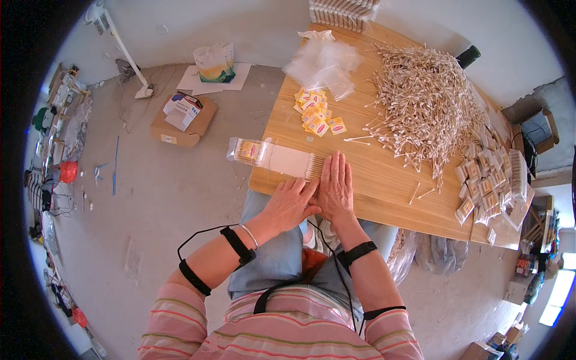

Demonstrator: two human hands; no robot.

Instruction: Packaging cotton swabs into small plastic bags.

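Observation:
At the near table edge, my right hand [336,185] lies flat, fingers straight and side by side, along the right side of a row of cotton swabs [314,165]. My left hand [291,203] rests at the near end of that row, fingers slightly bent and thumb apart, its tip by my right hand. Part of the row is hidden under the fingers. To its left lies a pale flat card [288,159]. Beyond the card's left end is a clear bag [235,148] of cotton swabs with a yellow label card [250,150] in it.
A large heap of loose cotton swabs [420,96] covers the table's far right. Clear plastic bags [327,63] and yellow label cards [313,108] lie at the far middle. Filled swab packs [486,186] pile up at the right edge. A cardboard box [191,129] stands on the floor.

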